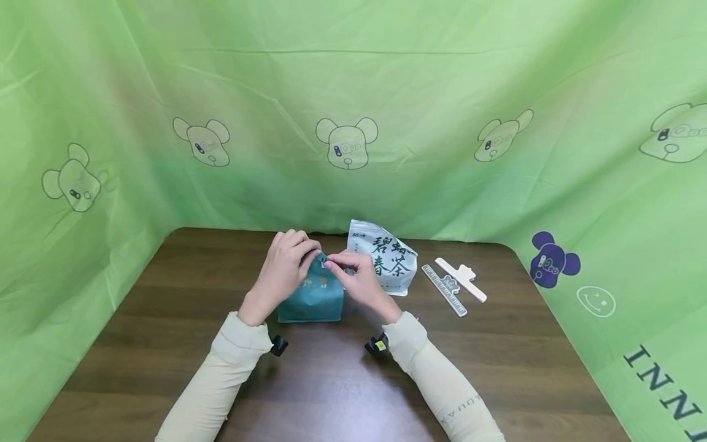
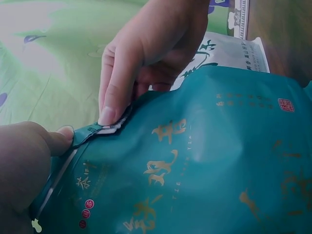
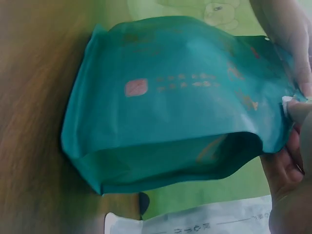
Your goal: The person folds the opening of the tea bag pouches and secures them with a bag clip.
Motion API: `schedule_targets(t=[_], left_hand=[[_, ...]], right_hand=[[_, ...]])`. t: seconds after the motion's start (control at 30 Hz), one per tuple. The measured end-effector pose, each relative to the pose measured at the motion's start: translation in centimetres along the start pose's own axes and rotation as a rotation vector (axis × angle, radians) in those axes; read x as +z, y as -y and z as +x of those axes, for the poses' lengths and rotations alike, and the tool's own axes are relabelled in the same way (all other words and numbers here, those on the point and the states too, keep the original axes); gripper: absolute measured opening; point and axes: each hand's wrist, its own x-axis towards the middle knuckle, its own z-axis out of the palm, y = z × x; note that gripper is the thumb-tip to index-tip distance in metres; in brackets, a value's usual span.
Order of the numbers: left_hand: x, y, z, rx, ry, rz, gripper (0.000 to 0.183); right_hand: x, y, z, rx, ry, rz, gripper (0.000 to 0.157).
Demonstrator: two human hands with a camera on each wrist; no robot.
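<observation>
"Two bags on the table (image 1: 342,393). Contents?"

"Not visible in either. The teal bag (image 1: 312,301) is left of centre, towards the far edge, its front bulging and its side gusset folded inward. The silver bag (image 1: 389,258) stands to its right, close to the far edge, top creased and slanting."

"State of the hands?"

"Both occupied. The left hand (image 1: 284,261) grips one end of the teal bag's top, thumb in front. The right hand (image 1: 359,279) pinches a folded flap (image 2: 87,134) there, thumb pressing on it."

"Hazards?"

"Should either thumb slacken, the fold would probably spring back; the film looks stiff and slick. An uneven pull might crumple or tear the top. If the bag is unsealed, which I cannot confirm, tilting could spill it. A stray knuckle of the right hand could topple the silver bag."

"Anything loose?"

"A white clip (image 1: 461,280) and a ribbed clip (image 1: 445,291), side by side towards the far right corner, neither fitted to a bag."
</observation>
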Motion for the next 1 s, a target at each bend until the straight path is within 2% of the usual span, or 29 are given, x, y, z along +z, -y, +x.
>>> schedule_targets(t=[0.17,0.33,0.6,0.9,1.0], left_hand=[[0.0,-0.1,-0.1,0.005,-0.001,-0.007,0.005],[0.0,0.0,-0.1,0.008,-0.002,-0.004,0.003],[0.0,0.0,-0.1,0.025,-0.007,-0.005,0.004],[0.0,0.0,-0.1,0.018,-0.015,-0.011,0.005],[-0.1,0.0,-0.1,0.016,-0.014,-0.011,0.005]], right_hand=[[-0.1,1.6,0.4,-0.056,0.006,-0.022,0.012],[-0.7,3.9,0.8,-0.055,0.070,-0.061,0.012],[-1.3,4.1,0.5,0.000,0.146,-0.067,0.018],[-1.6,3.5,-0.4,0.071,0.108,-0.038,0.013],[-1.7,3.4,-0.5,0.063,0.114,-0.038,0.015]])
